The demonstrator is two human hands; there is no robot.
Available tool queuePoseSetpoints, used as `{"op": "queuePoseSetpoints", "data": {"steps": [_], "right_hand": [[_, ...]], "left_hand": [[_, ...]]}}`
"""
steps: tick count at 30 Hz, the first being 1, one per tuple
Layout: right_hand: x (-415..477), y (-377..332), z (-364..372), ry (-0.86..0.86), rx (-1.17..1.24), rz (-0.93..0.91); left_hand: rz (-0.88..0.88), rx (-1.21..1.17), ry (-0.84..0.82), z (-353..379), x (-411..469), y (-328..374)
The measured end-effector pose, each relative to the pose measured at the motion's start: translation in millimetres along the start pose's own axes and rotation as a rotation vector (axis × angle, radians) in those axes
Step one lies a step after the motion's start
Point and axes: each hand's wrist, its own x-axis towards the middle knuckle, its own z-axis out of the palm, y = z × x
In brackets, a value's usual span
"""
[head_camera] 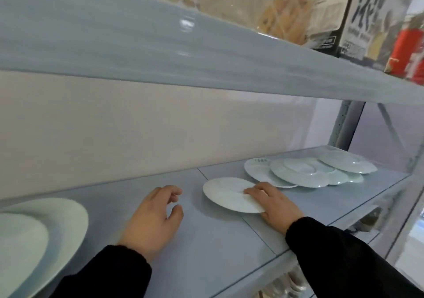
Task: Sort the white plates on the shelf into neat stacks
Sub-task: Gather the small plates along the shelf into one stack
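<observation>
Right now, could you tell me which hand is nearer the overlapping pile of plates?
The right hand, gripping a single plate, is just in front of the pile; the left hand hovers farther left.

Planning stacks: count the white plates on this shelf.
7 plates: two stacked far left, one plate gripped by the right hand, four overlapping far right; others may hide beneath.

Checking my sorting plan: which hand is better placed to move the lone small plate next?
Right. The right hand grips the small plate at its near edge; the left hand is beside it, fingers loosely curled, holding nothing.
</observation>
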Motion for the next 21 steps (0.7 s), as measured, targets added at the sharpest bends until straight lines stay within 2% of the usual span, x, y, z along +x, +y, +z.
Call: {"op": "queuePoseSetpoints", "data": {"steps": [6,10,13,15,17,19,21], "right_hand": [[1.5,3.1,0.5,0.027,0.099,-0.062],[4.8,0.9,4.7,0.048,0.152,-0.194],[14.1,-8.3,-4.9,0.057,0.365,-0.221],[37.0,-18.7,-20.7,0.114,0.558,-0.154],[65.4,-27.0,-29.7,0.117,0.781,-0.003],[80.5,-33.7,-25.3,0.002,1.049,0.155],[84.1,-34.1,-1.5,-0.096,1.155,0.256]], "left_hand": [[-0.069,0.034,0.024,-7.1,-2.5,2.0],[-0.107,0.082,0.052,-9.3,1.7,-3.6],[-0.176,0.095,0.107,-15.8,0.4,-7.6],[-0.237,0.111,0.183,-21.3,-3.6,-9.3],[-0.276,0.137,0.249,-22.6,-5.6,-9.3],[-0.302,0.170,0.286,-21.3,-5.5,-8.1],[-0.316,0.202,0.297,-19.8,-5.6,-9.8]]}}
